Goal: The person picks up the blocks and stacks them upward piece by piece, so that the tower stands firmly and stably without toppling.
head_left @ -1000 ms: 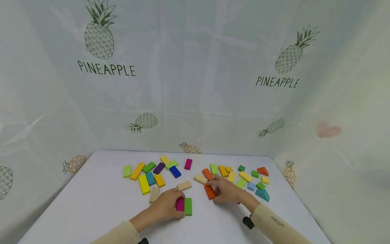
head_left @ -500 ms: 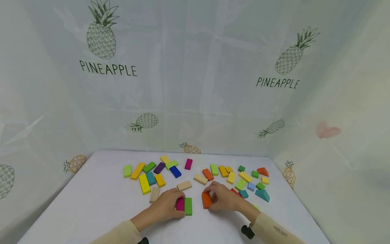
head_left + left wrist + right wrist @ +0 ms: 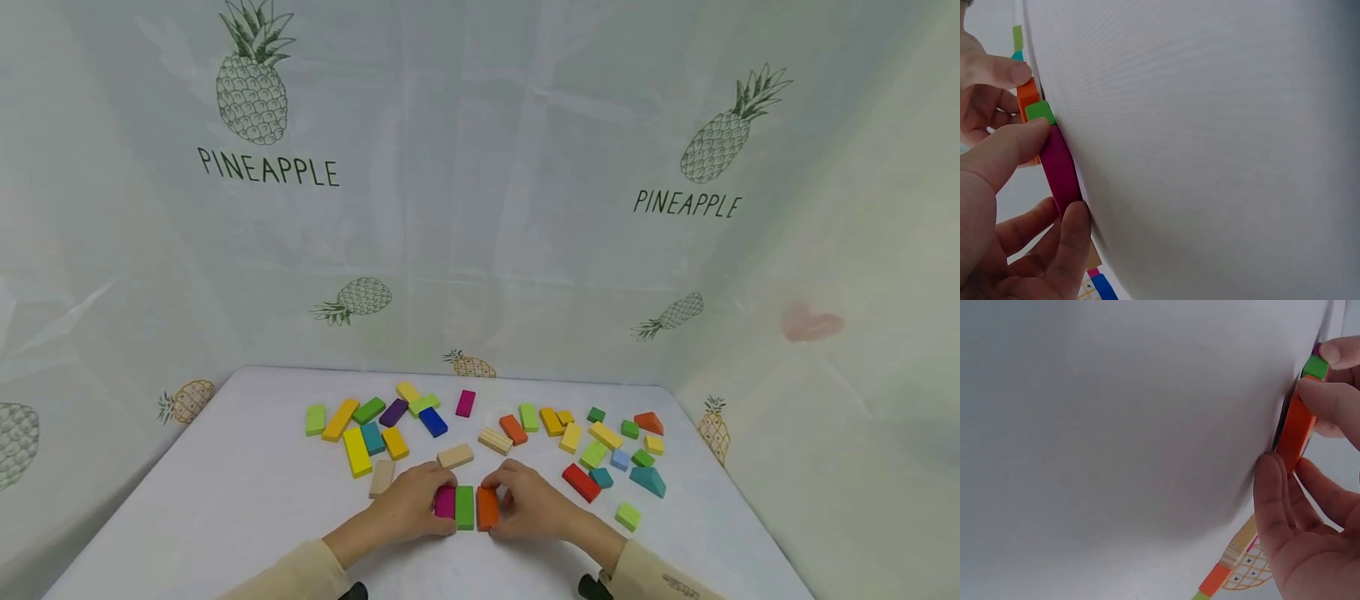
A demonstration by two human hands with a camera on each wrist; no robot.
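My left hand (image 3: 411,504) holds a magenta block (image 3: 1060,165) by its two ends, between thumb and fingers. Flush against that block's right side lies a green block (image 3: 465,508), upright in line with it. An orange block (image 3: 487,508) is pinched end to end by my right hand (image 3: 531,504), its thumb at the near end and fingers at the far end. In the head view a narrow gap shows between the orange and green blocks. All three lie side by side on the white table.
Behind the hands lie a plain wooden block (image 3: 455,455) and a ridged wooden block (image 3: 495,441). Several coloured blocks spread at the left, with a yellow block (image 3: 357,452) among them. At the right are a red block (image 3: 581,482), a lime block (image 3: 627,517) and a teal triangular block (image 3: 648,481).
My right hand has brought the orange block leftward and nearer, turning it from slanted to straight beside the green block. The left hand has stayed on the magenta block.
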